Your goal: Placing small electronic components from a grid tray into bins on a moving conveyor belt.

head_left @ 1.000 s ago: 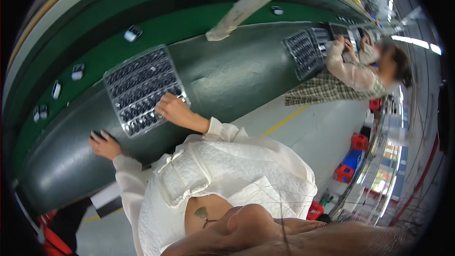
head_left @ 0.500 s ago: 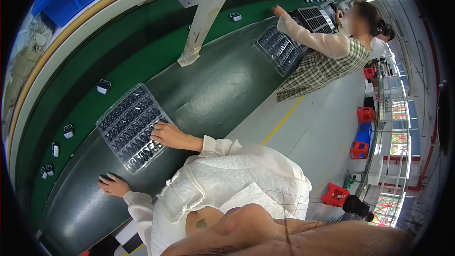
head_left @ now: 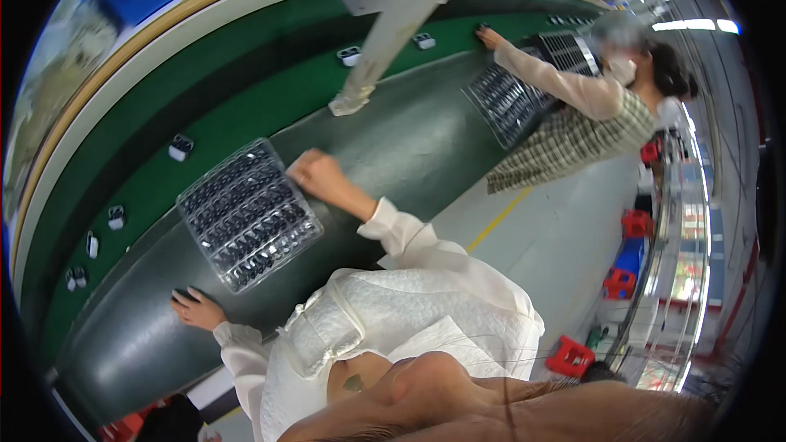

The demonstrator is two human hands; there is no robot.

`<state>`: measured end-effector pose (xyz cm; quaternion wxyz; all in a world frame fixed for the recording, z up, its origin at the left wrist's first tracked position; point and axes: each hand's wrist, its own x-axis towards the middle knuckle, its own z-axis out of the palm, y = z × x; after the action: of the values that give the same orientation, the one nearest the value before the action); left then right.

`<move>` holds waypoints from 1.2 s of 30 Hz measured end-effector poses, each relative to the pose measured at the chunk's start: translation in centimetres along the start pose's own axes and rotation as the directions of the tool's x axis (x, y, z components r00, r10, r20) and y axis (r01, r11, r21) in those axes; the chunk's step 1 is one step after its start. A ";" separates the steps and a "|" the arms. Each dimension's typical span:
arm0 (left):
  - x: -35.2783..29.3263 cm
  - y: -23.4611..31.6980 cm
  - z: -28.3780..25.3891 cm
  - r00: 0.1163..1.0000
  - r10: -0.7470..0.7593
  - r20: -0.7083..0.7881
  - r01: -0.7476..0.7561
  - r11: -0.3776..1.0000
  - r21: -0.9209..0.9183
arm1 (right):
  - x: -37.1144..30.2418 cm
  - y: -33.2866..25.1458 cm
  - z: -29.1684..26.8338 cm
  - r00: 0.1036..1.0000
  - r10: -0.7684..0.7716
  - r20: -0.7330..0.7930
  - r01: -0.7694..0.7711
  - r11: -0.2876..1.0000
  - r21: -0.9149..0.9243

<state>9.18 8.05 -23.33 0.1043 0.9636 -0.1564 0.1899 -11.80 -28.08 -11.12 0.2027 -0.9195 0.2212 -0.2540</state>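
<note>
My left hand (head_left: 198,309) rests on the dark green table (head_left: 385,155), fingers stretched out and apart, with a dark patch by the fingertips that I cannot make out. My right hand (head_left: 324,180) hovers just right of a clear plastic tray (head_left: 250,213), fingers curled together and somewhat blurred; whether something small is in them is hidden. Rows of small dark glossy pieces fill that tray. On the green belt beyond it stands a small white case with a dark inside (head_left: 181,147), like an earbud case.
More small cases (head_left: 115,218) sit along the green belt (head_left: 237,98). A white metal post (head_left: 393,41) rises at the table's far edge. To the right, a co-worker in a checked dress (head_left: 565,135) reaches over the belt beside another filled tray (head_left: 503,102). Red stools (head_left: 571,357) stand on the floor.
My right hand has lifted off the tray and moved up and right, its fingers curling. The tray appears shifted slightly right. A case has come into sight beside the post. My left hand stays put.
</note>
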 end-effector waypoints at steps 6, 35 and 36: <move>0.7 0.1 -0.9 1.000 -0.027 0.010 0.027 1.000 -0.004 | 9.1 7.2 -1.3 0.967 0.195 -0.166 -0.208 0.976 -0.061; 1.4 -0.2 -2.2 0.993 -0.006 0.117 -0.008 0.992 0.122 | 19.5 19.3 5.6 0.792 0.610 0.021 -0.537 0.713 -0.450; 1.4 0.1 -2.3 0.991 -0.015 0.129 0.000 0.993 0.117 | 19.3 19.1 5.2 0.790 0.613 0.013 -0.542 0.709 -0.451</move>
<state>9.64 8.19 -20.69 0.0381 0.9790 -0.1478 0.1352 0.21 -52.24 -17.25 0.0847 -0.8419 0.5308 -0.0475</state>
